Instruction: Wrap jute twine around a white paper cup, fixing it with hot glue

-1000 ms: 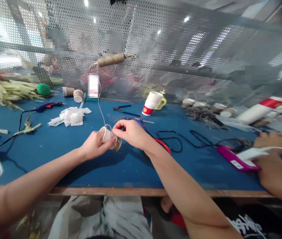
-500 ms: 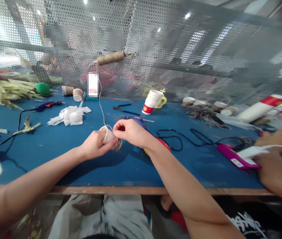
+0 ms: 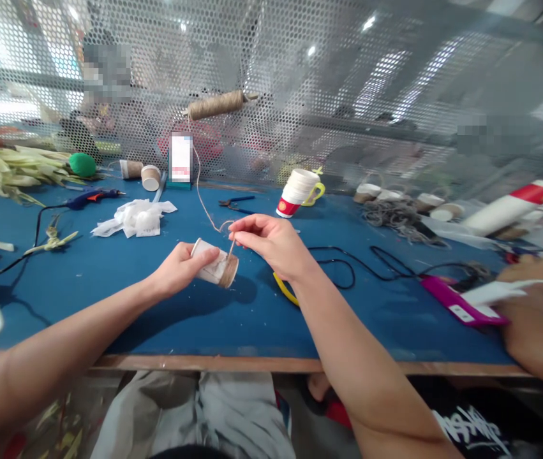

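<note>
My left hand is closed around a white paper cup, which lies tilted with its open rim toward the left. Brown twine is wound around the base end of the cup. Just above that end, my right hand pinches a strand of twine between thumb and fingers, pulled up from the cup. From there the twine loops back and rises to a spool of twine on a rod at the mesh panel.
Behind are pliers, stacked paper cups, a phone and crumpled white plastic. A glue gun lies left. At right, a purple power strip sits near another person's arm.
The cup has turned so its twine-wound base end now shows at the right. My right hand has moved up and right, drawing the twine away from the cup.
</note>
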Tool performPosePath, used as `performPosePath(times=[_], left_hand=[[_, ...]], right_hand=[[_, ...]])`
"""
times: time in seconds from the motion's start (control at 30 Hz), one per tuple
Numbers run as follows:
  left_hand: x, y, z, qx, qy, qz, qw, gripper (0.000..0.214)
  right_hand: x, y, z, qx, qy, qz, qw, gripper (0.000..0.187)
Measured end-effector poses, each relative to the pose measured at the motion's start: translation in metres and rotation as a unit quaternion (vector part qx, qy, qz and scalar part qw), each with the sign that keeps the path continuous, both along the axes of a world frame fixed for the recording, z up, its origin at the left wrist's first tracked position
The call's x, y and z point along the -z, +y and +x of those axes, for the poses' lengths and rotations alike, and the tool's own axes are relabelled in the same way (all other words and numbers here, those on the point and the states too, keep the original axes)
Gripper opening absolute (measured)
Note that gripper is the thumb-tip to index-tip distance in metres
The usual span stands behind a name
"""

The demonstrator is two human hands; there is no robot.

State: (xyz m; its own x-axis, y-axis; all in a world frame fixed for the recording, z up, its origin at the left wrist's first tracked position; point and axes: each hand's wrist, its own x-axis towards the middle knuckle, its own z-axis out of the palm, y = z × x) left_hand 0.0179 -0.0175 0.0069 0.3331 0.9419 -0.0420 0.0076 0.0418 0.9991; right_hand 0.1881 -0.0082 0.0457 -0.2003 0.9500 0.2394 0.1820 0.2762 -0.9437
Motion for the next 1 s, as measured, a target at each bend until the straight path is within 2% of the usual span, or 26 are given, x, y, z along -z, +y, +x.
performPosePath(times=[0.43,0.63,1.0], left_hand=[[0.0022,-0.0036,-0.0024,0.021,-0.008,0.06,0.998,0.039],[0.0029,-0.0054,-0.0037,0.002,-0.003,0.089,0.996,0.037],[0.0015,-0.009,-0.006,0.011,0.015,0.145,0.989,0.038]], right_hand=[[0.0019,-0.0009,0.0011,0.007,-0.047,-0.014,0.999,0.011],[0.0035,-0.0013,0.0008,0.002,-0.05,-0.019,0.999,0.011],[0.0052,-0.0021,-0.0003,-0.011,-0.076,-0.029,0.997,0.012]])
